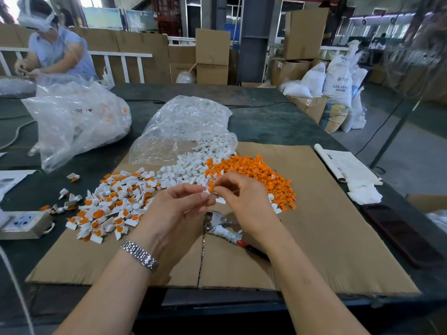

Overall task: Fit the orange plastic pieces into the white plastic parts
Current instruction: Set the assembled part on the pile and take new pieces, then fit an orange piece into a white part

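A heap of loose orange pieces (pixel 256 176) lies on the cardboard sheet (pixel 326 238), right of a heap of white parts (pixel 186 172). Left of those spreads a pile of white parts with orange pieces fitted in them (pixel 108 209). Above the cardboard's middle, my left hand (pixel 176 209) pinches a small white part (pixel 206 191) at its fingertips. My right hand (pixel 242 197) pinches an orange piece (pixel 211 189) right against that white part. The two fingertips nearly touch.
Pliers (pixel 225 228) with a red handle lie on the cardboard under my hands. A clear bag of white parts (pixel 188 122) sits behind the heaps, a bigger bag (pixel 75 122) at left. A power strip (pixel 23 223) lies left, a phone (pixel 399 233) and papers (pixel 346 165) right. Another person (pixel 55 49) works far left.
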The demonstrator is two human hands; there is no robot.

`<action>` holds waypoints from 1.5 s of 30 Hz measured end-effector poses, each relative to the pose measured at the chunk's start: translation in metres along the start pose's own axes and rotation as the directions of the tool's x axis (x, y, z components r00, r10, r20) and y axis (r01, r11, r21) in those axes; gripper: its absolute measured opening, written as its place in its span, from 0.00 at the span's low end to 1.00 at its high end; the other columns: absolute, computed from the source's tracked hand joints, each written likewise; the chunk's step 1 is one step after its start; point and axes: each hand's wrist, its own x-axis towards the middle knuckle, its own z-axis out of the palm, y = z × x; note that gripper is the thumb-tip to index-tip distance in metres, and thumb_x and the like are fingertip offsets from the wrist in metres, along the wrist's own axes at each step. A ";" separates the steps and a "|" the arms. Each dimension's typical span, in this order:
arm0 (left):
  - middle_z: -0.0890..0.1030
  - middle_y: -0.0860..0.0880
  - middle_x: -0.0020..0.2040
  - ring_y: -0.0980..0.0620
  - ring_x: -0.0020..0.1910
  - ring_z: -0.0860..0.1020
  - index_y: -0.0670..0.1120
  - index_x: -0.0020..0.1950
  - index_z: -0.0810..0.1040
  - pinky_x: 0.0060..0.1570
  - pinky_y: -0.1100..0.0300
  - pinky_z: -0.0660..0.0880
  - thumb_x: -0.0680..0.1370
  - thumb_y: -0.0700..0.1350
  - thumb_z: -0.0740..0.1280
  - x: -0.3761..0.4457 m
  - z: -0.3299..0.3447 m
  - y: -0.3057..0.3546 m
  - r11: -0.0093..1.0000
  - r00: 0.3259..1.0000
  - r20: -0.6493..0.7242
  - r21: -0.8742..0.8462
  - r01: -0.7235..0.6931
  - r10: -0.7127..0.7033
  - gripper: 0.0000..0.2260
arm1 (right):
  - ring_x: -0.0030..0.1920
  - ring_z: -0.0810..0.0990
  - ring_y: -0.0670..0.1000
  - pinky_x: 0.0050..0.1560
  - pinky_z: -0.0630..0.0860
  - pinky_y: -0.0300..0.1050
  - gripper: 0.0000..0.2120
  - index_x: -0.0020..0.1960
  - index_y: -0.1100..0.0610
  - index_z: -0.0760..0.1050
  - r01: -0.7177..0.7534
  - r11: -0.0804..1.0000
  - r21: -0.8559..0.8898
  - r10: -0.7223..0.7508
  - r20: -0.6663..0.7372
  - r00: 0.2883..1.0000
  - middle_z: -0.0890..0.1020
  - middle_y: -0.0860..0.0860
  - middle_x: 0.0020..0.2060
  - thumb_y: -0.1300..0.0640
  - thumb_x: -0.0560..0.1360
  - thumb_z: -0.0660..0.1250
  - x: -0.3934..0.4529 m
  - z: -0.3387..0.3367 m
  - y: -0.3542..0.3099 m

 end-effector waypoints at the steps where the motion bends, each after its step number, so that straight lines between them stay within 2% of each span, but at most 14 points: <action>1: 0.86 0.35 0.45 0.42 0.46 0.87 0.36 0.47 0.83 0.40 0.63 0.83 0.68 0.32 0.75 -0.001 0.000 0.000 1.000 1.000 0.004 0.007 -0.007 0.007 0.09 | 0.46 0.80 0.43 0.51 0.78 0.43 0.02 0.50 0.53 0.82 0.025 0.999 -0.024 -0.025 0.004 1.000 0.83 0.45 0.44 0.58 0.78 0.70 0.000 0.000 -0.001; 5: 0.85 0.35 0.47 0.41 0.48 0.86 0.35 0.47 0.84 0.45 0.61 0.83 0.69 0.32 0.74 -0.005 -0.003 -0.001 0.999 0.998 0.026 0.014 -0.049 0.049 0.08 | 0.47 0.79 0.47 0.51 0.77 0.51 0.02 0.49 0.53 0.82 0.140 0.973 -0.183 -0.133 0.051 0.990 0.81 0.47 0.46 0.58 0.78 0.70 -0.001 0.000 -0.005; 8: 0.85 0.35 0.48 0.39 0.50 0.86 0.36 0.47 0.85 0.48 0.59 0.83 0.70 0.33 0.74 -0.010 -0.004 0.001 0.998 0.997 0.049 -0.026 -0.056 0.058 0.06 | 0.45 0.78 0.47 0.50 0.77 0.52 0.02 0.49 0.55 0.82 0.207 0.960 -0.189 -0.198 0.064 0.978 0.80 0.47 0.45 0.59 0.78 0.70 -0.001 -0.003 -0.010; 10: 0.85 0.35 0.48 0.39 0.50 0.86 0.35 0.48 0.85 0.47 0.59 0.83 0.71 0.32 0.73 -0.012 -0.004 0.002 0.997 0.996 0.079 -0.074 -0.027 0.033 0.07 | 0.46 0.78 0.47 0.50 0.77 0.51 0.02 0.49 0.56 0.83 0.246 0.951 -0.188 -0.234 0.081 0.969 0.79 0.47 0.45 0.61 0.77 0.71 -0.001 -0.007 -0.014; 13: 0.84 0.31 0.54 0.40 0.51 0.86 0.31 0.57 0.81 0.47 0.59 0.84 0.73 0.31 0.70 -0.015 -0.005 0.003 0.995 0.985 0.159 -0.066 0.080 -0.069 0.13 | 0.48 0.77 0.49 0.51 0.76 0.51 0.03 0.50 0.57 0.82 0.265 0.934 -0.240 -0.234 0.152 0.960 0.79 0.49 0.47 0.61 0.78 0.70 -0.004 -0.011 -0.017; 15: 0.83 0.30 0.55 0.40 0.51 0.86 0.31 0.55 0.82 0.47 0.59 0.84 0.72 0.31 0.71 -0.016 -0.007 0.005 0.994 0.980 0.169 -0.015 0.106 -0.102 0.12 | 0.49 0.76 0.48 0.51 0.75 0.51 0.03 0.50 0.57 0.82 0.248 0.933 -0.260 -0.206 0.177 0.962 0.79 0.50 0.47 0.60 0.78 0.70 -0.007 -0.011 -0.019; 18: 0.85 0.34 0.54 0.39 0.55 0.85 0.39 0.49 0.86 0.53 0.55 0.83 0.67 0.37 0.78 -0.016 -0.009 0.005 0.992 0.992 0.124 0.126 -0.007 -0.008 0.11 | 0.45 0.75 0.46 0.50 0.74 0.47 0.02 0.50 0.56 0.81 0.191 0.949 -0.249 -0.157 0.151 0.976 0.78 0.48 0.45 0.59 0.78 0.70 -0.011 -0.010 -0.022; 20: 0.86 0.39 0.54 0.39 0.57 0.84 0.42 0.49 0.85 0.60 0.48 0.80 0.67 0.42 0.82 -0.017 -0.009 0.002 0.952 0.991 0.097 0.280 -0.120 0.097 0.14 | 0.42 0.75 0.44 0.48 0.76 0.44 0.02 0.50 0.54 0.80 0.118 0.970 -0.214 -0.095 0.115 0.989 0.78 0.46 0.42 0.58 0.78 0.69 -0.012 -0.008 -0.025; 22: 0.86 0.43 0.53 0.42 0.56 0.85 0.46 0.51 0.85 0.62 0.45 0.78 0.67 0.47 0.82 -0.019 -0.008 -0.001 0.912 0.981 0.083 0.361 -0.195 0.177 0.16 | 0.38 0.75 0.43 0.44 0.78 0.44 0.03 0.50 0.53 0.79 0.031 0.995 -0.099 -0.023 0.086 0.996 0.79 0.45 0.39 0.59 0.78 0.70 -0.012 -0.005 -0.027; 26: 0.86 0.45 0.54 0.43 0.57 0.84 0.49 0.55 0.85 0.61 0.48 0.80 0.63 0.54 0.84 -0.023 -0.009 0.003 0.934 0.974 0.100 0.278 -0.225 0.205 0.23 | 0.39 0.77 0.44 0.41 0.76 0.38 0.06 0.52 0.50 0.80 -0.004 0.998 0.066 -0.004 0.123 0.992 0.80 0.46 0.39 0.60 0.77 0.71 -0.015 -0.008 -0.030; 32: 0.86 0.41 0.54 0.42 0.57 0.84 0.46 0.54 0.86 0.58 0.53 0.81 0.62 0.53 0.85 -0.029 -0.005 0.006 0.951 0.969 0.143 0.207 -0.228 0.201 0.24 | 0.44 0.80 0.43 0.48 0.77 0.36 0.09 0.55 0.49 0.82 0.043 0.994 0.102 -0.057 0.135 0.989 0.81 0.44 0.42 0.59 0.77 0.72 -0.021 -0.016 -0.026; 38: 0.86 0.42 0.55 0.42 0.58 0.84 0.47 0.53 0.87 0.60 0.50 0.79 0.64 0.52 0.83 -0.034 -0.002 0.005 0.944 0.971 0.106 0.232 -0.234 0.215 0.20 | 0.46 0.81 0.44 0.51 0.78 0.38 0.08 0.55 0.52 0.82 0.085 0.995 0.045 -0.089 0.094 0.992 0.82 0.44 0.42 0.59 0.76 0.73 -0.022 -0.015 -0.027; 42: 0.85 0.37 0.57 0.40 0.58 0.84 0.39 0.55 0.85 0.59 0.54 0.80 0.67 0.44 0.82 -0.036 -0.002 0.004 0.988 0.982 0.118 0.009 -0.152 0.150 0.20 | 0.46 0.80 0.44 0.51 0.77 0.38 0.08 0.55 0.55 0.82 0.170 0.985 -0.021 -0.168 0.064 0.984 0.82 0.47 0.43 0.61 0.76 0.73 -0.022 -0.015 -0.030; 45: 0.86 0.39 0.54 0.42 0.56 0.85 0.40 0.51 0.86 0.58 0.55 0.81 0.67 0.43 0.82 -0.038 0.001 0.003 0.986 0.983 0.072 -0.010 -0.169 0.169 0.16 | 0.44 0.79 0.45 0.50 0.77 0.39 0.08 0.54 0.58 0.82 0.251 0.961 -0.115 -0.246 0.060 0.967 0.82 0.49 0.44 0.63 0.75 0.73 -0.021 -0.010 -0.033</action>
